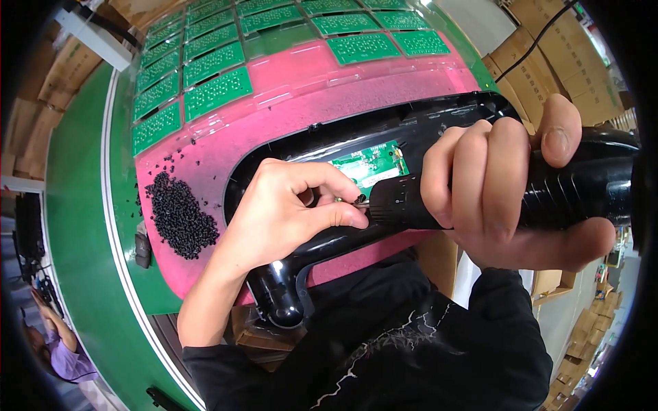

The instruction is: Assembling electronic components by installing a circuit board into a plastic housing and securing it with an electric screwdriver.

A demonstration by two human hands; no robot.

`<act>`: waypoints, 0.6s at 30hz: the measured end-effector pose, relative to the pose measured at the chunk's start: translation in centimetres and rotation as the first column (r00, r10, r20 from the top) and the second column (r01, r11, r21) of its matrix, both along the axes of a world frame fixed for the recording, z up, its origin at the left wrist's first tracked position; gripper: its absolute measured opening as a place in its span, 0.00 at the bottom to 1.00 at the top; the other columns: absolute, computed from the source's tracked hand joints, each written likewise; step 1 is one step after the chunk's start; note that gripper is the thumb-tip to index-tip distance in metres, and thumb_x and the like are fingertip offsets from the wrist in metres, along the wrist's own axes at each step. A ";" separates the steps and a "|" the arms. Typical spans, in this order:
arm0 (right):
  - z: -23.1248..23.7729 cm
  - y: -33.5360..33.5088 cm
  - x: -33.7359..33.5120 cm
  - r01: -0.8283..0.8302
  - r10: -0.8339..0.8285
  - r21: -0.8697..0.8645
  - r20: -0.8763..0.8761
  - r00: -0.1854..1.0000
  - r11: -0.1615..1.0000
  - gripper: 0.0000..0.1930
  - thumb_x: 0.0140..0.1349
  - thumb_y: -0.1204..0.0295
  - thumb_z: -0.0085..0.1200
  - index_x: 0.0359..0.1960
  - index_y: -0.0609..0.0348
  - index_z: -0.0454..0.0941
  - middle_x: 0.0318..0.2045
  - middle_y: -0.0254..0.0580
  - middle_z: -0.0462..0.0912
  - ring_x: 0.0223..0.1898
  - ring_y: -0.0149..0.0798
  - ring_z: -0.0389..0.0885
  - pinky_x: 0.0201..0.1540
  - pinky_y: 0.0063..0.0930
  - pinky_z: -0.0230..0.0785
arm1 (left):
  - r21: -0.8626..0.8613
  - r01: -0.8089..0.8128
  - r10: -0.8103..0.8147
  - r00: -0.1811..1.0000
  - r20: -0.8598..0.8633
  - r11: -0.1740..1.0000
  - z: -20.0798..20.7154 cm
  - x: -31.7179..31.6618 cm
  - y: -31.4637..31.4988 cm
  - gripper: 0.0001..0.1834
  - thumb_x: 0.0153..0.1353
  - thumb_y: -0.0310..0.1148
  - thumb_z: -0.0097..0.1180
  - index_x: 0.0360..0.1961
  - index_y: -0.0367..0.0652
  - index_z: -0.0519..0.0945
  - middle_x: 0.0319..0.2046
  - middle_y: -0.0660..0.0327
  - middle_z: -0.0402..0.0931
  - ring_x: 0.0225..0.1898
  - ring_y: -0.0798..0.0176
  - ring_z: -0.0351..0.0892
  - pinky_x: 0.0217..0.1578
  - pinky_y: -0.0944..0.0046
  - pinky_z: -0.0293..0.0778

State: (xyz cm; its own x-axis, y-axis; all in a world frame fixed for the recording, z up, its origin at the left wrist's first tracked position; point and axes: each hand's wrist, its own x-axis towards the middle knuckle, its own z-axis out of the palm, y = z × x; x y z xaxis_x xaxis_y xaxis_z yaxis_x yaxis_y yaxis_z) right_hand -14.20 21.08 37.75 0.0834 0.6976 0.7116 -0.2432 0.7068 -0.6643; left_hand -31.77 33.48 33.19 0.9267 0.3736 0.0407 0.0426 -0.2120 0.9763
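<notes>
Left hand pinches small screw at tip of screwdriver, right hand wrapped round its body; circuit board lies in black shell, just far of tip, long axis left-right, left hand nearer

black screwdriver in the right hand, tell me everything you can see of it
The black screwdriver looks like plastic: glossy and grooved at the rear, duller on the ridged front collar, where a metal bit sticks out. It points left across the view, above the black housing. The right hand wraps its middle, hiding much of it; the left hand pinches a small dark piece at the bit's tip. Whether it is running cannot be told.
</notes>
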 end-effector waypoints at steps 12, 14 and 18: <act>-1.6 2.9 -1.3 0.179 -0.166 -0.237 0.075 0.983 0.955 0.30 0.64 0.43 0.52 0.52 0.54 0.62 0.18 0.33 0.71 0.16 0.29 0.67 0.21 0.24 0.63 | 0.651 -0.432 0.348 0.900 0.264 0.624 -1.0 0.2 0.8 0.05 0.53 0.21 0.63 0.33 0.37 0.82 0.27 0.54 0.82 0.29 0.50 0.82 0.30 0.57 0.77; -2.9 3.9 -0.9 0.221 -0.198 -0.228 0.121 0.973 0.948 0.28 0.66 0.46 0.52 0.51 0.56 0.62 0.17 0.34 0.69 0.15 0.29 0.66 0.20 0.24 0.62 | 0.605 -0.444 0.361 0.895 0.262 0.661 -0.9 0.4 0.5 0.04 0.55 0.22 0.63 0.33 0.37 0.82 0.27 0.53 0.81 0.29 0.49 0.82 0.30 0.56 0.77; -3.8 4.8 -0.8 0.244 -0.211 -0.211 0.167 0.963 0.947 0.25 0.67 0.49 0.52 0.49 0.58 0.63 0.15 0.35 0.68 0.14 0.29 0.65 0.19 0.25 0.61 | 0.553 -0.430 0.375 0.901 0.217 0.714 -1.3 0.1 0.4 0.03 0.59 0.25 0.62 0.34 0.39 0.81 0.29 0.53 0.81 0.29 0.46 0.82 0.30 0.54 0.77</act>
